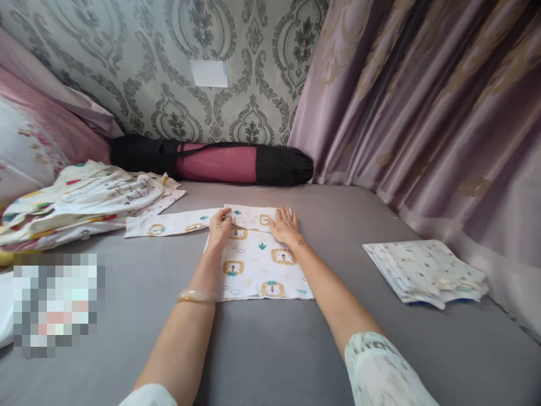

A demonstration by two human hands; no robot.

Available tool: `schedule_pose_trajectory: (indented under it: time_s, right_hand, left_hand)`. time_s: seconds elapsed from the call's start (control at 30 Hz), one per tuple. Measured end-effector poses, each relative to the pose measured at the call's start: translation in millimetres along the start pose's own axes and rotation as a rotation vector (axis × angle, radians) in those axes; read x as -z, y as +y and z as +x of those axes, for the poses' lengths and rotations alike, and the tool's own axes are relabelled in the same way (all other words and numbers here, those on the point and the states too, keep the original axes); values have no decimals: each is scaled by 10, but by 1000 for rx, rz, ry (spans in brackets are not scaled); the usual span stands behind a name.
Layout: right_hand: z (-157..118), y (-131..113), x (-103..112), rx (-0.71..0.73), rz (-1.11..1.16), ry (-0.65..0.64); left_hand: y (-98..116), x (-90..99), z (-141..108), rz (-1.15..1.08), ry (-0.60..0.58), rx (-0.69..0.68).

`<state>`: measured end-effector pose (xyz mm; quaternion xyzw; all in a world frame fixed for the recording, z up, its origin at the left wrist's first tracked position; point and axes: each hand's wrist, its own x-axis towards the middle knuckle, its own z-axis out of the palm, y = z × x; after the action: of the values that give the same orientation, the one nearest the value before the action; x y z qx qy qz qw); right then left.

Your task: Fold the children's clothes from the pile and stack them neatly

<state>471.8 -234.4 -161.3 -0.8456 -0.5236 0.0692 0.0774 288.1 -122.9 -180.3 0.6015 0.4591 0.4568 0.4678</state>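
A small white long-sleeved shirt (253, 276) with a lion print lies in front of me on the grey sheet. One sleeve stretches out to the left, while another strip of its cloth is folded flat across the top. My left hand (220, 226) is at the shirt's upper left, where the outstretched sleeve joins the body; its fingers are closed on the fabric. Pressed flat on the folded strip at the upper right is my right hand (286, 226), fingers stretched out and holding nothing.
A heap of light clothes (97, 194) lies at the left. Folded patterned clothes (426, 270) rest at the right. Along the wall is a long black and dark-pink bag (215, 162). A curtain (380, 96) hangs on the right. A blurred-out object (59, 304) sits at lower left.
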Motion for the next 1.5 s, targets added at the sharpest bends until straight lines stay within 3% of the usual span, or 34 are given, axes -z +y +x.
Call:
schedule_pose_trajectory:
  time_s: [0.23, 0.5, 0.7, 1.0, 1.13, 1.5]
  right_hand:
    - [-43, 24, -21, -16, 1, -19]
    - [-38, 28, -38, -46, 17, -17]
    - [-38, 23, -38, -49, 11, -17]
    - [-50, 46, 33, -49, 8, -76]
    - [-108, 73, 57, -30, -8, -38]
    - [-91, 102, 59, -38, -6, -99]
  left_hand:
    - [33, 15, -32, 277, 23, -33]
    - [-27, 13, -22, 528, -27, -203]
    - [-77, 20, 5, 579, -64, -285]
    - [-47, 41, 9, 585, -72, -261]
    - [-37, 55, 13, 583, -43, -276]
    - [-78, 34, -21, 733, -65, -299]
